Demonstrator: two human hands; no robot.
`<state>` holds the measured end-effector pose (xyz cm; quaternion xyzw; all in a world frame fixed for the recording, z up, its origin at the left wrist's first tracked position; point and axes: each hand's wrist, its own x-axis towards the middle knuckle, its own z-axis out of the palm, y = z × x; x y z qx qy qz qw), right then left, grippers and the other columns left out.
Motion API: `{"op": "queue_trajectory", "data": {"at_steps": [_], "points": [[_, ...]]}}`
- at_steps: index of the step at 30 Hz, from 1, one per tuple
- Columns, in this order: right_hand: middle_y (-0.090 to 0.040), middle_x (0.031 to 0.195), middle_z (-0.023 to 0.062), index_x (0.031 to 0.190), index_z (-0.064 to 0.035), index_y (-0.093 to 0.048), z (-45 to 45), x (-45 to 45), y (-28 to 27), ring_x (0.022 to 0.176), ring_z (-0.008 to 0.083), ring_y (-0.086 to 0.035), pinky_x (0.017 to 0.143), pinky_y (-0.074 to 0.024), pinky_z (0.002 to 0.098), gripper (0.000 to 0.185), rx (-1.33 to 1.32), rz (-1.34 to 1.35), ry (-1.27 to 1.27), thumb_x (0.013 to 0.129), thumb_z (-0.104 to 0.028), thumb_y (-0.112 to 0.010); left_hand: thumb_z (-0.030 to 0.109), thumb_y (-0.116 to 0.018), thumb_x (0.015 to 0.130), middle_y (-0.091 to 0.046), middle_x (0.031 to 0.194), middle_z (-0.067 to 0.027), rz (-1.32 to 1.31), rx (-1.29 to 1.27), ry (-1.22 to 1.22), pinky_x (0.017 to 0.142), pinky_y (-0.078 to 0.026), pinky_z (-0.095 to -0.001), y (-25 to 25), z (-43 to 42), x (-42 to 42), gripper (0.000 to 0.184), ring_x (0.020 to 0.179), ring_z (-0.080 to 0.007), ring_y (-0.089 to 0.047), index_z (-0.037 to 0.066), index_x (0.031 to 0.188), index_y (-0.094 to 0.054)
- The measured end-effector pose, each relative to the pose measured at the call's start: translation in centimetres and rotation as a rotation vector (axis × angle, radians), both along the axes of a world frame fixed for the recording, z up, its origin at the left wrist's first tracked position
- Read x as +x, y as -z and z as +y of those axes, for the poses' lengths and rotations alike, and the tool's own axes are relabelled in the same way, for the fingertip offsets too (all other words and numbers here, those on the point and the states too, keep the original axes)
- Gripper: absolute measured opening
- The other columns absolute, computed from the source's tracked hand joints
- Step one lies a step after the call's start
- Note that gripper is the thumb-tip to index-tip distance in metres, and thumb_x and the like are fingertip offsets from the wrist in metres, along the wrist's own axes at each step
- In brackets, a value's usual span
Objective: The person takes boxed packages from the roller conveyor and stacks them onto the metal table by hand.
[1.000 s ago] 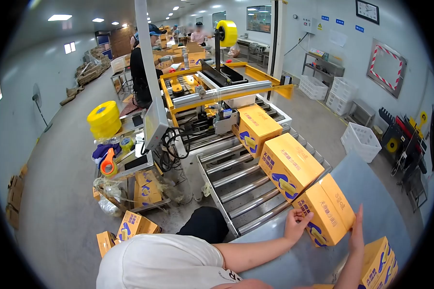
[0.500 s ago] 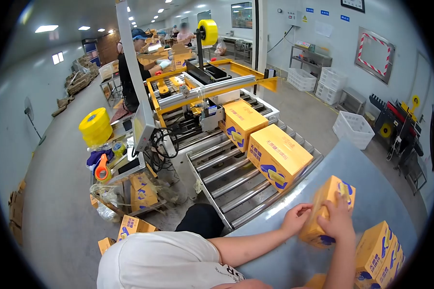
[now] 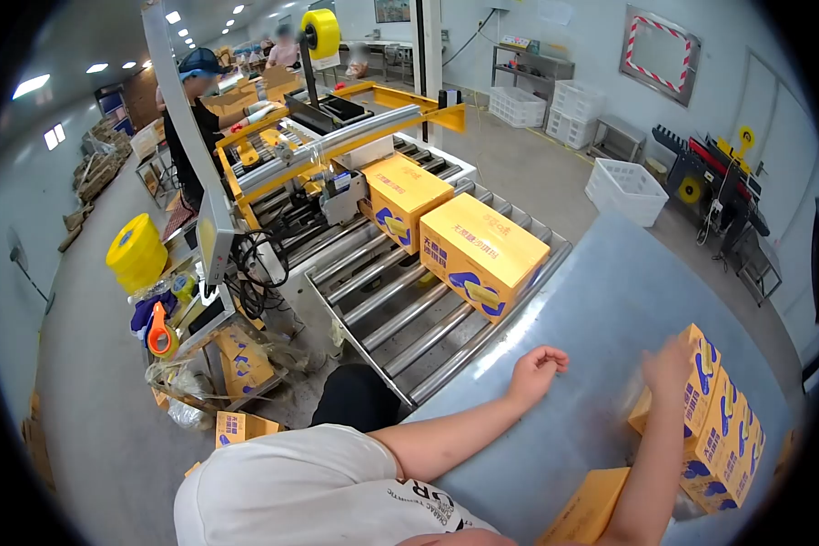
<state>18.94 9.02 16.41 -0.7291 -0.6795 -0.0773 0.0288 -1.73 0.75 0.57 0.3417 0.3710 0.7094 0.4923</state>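
My left hand hovers over the grey metal table, its fingers loosely bent and apart, with nothing in them. On the right, my right hand, blurred by motion, grips a yellow-orange carton with blue print. That carton stands against the near end of a row of similar cartons along the table's right side. Part of it is hidden behind my hand and forearm. Another carton lies beneath my right forearm, close to my body.
Two larger printed cartons sit on the roller conveyor, by the yellow-framed taping machine. To the left stand yellow tape rolls and an orange tape dispenser. A co-worker stands beyond the machine.
My right hand has carried the carton rightward to the row of cartons. My left hand has come away from it and stays over the table. The view has turned to the right.
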Motion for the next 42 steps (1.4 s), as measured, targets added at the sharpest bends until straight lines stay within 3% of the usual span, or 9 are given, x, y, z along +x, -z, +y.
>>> {"op": "queue_trajectory", "data": {"at_steps": [5,14,23,26,29,35,36,40,42], "points": [[-0.061,0.117,0.0188,0.107,-0.0003,-0.061,0.2,-1.9,0.9,0.114,0.0363,-0.056,0.097,-0.0461,0.0416,0.042,0.057,0.375,-0.253,0.074,-0.025,-0.068,-0.002,-0.049,0.094,-0.068,0.1,-0.0112,-0.016,0.049,-0.007,0.087,-0.052,-0.0312,-0.2,-0.1,-0.1,0.017,0.093,-0.0184,-0.066,-0.003,0.105,-0.062],[-0.061,0.122,0.0196,0.113,-0.001,-0.061,0.5,-1.9,2.1,0.118,0.0368,-0.056,0.099,-0.0456,0.0432,0.044,0.107,0.474,-0.277,0.075,-0.023,-0.069,0.003,-0.054,0.096,-0.068,0.099,-0.0115,-0.082,0.007,0.012,0.085,-0.053,-0.0312,-0.8,-0.4,0.0,0.013,0.091,-0.0185,-0.066,-0.003,0.105,-0.063],[-0.063,0.122,0.0218,0.118,-0.0001,-0.062,1.0,-1.8,2.7,0.118,0.0372,-0.057,0.1,-0.0453,0.0428,0.049,0.137,0.513,-0.399,0.088,-0.038,-0.068,0.005,-0.054,0.097,-0.069,0.098,-0.0125,-0.102,0.021,0.063,0.085,-0.053,-0.0313,-0.8,-0.4,0.2,0.015,0.088,-0.0184,-0.067,-0.003,0.104,-0.064],[-0.066,0.117,0.02,0.117,0.0011,-0.063,2.6,-1.2,4.3,0.114,0.0328,-0.061,0.098,-0.0463,0.0398,0.049,0.087,0.73,-0.434,0.093,-0.042,-0.063,0.007,-0.053,0.098,-0.07,0.098,-0.0129,-0.079,0.037,0.135,0.084,-0.053,-0.0313,-1.1,-0.5,0.2,0.016,0.088,-0.0189,-0.067,-0.003,0.102,-0.065],[-0.069,0.113,0.0165,0.118,0.0012,-0.063,1.4,-2.3,2.3,0.11,0.0265,-0.063,0.095,-0.0469,0.0365,0.05,-0.031,0.957,-0.252,0.097,-0.044,-0.059,0.008,-0.053,0.099,-0.07,0.095,-0.0117,-0.101,0.04,0.167,0.083,-0.054,-0.031,-1.0,-0.7,0.5,0.017,0.085,-0.0181,-0.067,-0.003,0.098,-0.066],[-0.066,0.121,0.0137,0.131,-0.0019,-0.058,3.2,-1.5,4.1,0.113,0.0232,-0.06,0.097,-0.0457,0.0347,0.056,-0.062,1.096,-0.27,0.099,-0.047,-0.055,0.019,-0.053,0.1,-0.067,0.085,-0.0093,-0.171,-0.11,0.021,0.076,-0.056,-0.0318,-1.2,-0.6,-0.4,0.024,0.077,-0.0171,-0.066,0.001,0.091,-0.065],[-0.065,0.123,0.0135,0.133,-0.0024,-0.056,3.0,-1.5,3.9,0.115,0.0237,-0.06,0.098,-0.0449,0.035,0.057,-0.091,1.135,-0.261,0.099,-0.048,-0.054,0.033,-0.055,0.099,-0.065,0.081,-0.009,-0.187,-0.192,-0.002,0.075,-0.056,-0.0327,-1.5,-0.6,-0.5,0.033,0.076,-0.0174,-0.065,0.003,0.087,-0.063],[-0.064,0.126,0.0125,0.139,-0.0044,-0.053,2.9,-1.7,4.1,0.117,0.0243,-0.059,0.099,-0.0445,0.0354,0.062,-0.124,1.235,-0.313,0.099,-0.052,-0.051,0.05,-0.059,0.095,-0.058,0.079,-0.0062,-0.351,-0.322,-0.154,0.075,-0.057,-0.0364,-2.8,-0.7,-1.2,0.044,0.077,-0.0171,-0.061,0.007,0.086,-0.056],[-0.064,0.126,0.0121,0.138,-0.005,-0.054,2.4,-2.0,4.2,0.117,0.0234,-0.059,0.098,-0.0455,0.0358,0.062,-0.095,1.238,-0.35,0.099,-0.053,-0.049,0.048,-0.062,0.094,-0.059,0.081,-0.0052,-0.365,-0.291,-0.113,0.073,-0.057,-0.0324,-3.0,-0.6,-1.4,0.041,0.077,-0.0148,-0.061,0.008,0.087,-0.056]]}}
